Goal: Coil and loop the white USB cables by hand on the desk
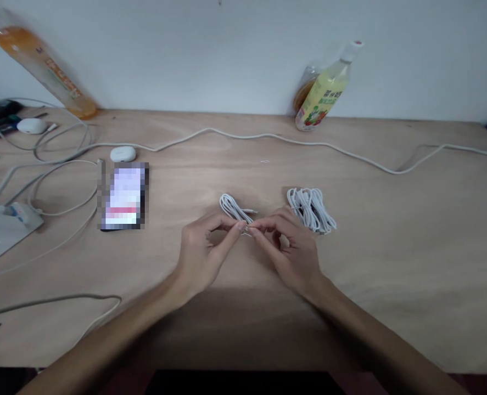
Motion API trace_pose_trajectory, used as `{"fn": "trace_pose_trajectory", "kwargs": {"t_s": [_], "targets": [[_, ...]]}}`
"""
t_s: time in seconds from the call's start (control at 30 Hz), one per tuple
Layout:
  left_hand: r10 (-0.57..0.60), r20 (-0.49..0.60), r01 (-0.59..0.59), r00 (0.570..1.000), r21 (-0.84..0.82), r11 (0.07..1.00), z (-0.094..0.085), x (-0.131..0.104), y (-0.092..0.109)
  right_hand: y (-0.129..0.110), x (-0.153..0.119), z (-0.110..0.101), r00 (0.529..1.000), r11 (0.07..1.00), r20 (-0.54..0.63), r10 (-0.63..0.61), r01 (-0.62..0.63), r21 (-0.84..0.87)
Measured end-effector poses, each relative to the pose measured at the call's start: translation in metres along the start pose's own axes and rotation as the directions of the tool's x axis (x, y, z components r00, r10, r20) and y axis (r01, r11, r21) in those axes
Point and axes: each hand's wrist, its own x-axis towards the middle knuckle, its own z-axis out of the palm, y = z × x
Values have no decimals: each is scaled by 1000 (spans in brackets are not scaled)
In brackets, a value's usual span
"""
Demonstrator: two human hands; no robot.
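Observation:
My left hand (202,247) and my right hand (290,247) meet over the middle of the table, fingertips almost touching. Thumb and forefinger of each are pinched on something small, thin and pale, too small to make out. Just beyond the fingertips lies a coiled white cable (231,206), one plug end pointing right; the fingers partly cover its near end. Right of my right hand rests a bundle of coiled white cables (312,209).
To the left lie a phone (123,196) with its screen lit, a white earbud case (123,154) and loose cables. A long white cable (268,135) crosses the back. Against the wall lean an orange drink bottle (45,71) and a yellow drink bottle (325,90).

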Motion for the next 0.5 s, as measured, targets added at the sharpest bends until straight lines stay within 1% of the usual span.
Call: {"fn": "trace_pose_trajectory", "kwargs": {"t_s": [0.1,0.17,0.33,0.5], "targets": [[69,10,-69,998,50,996,-2,0,-1,2,1,-2,997,996,16,-71,72,-44],[87,22,-89,996,73,993,-2,0,-2,2,2,-3,994,991,28,-104,106,-81],[64,65,-68,996,71,995,-4,1,-2,3,4,-5,977,965,30,-210,212,-157],[42,98,-47,994,51,998,-4,2,-1,3,4,-6,965,950,25,-260,260,-176]]}}
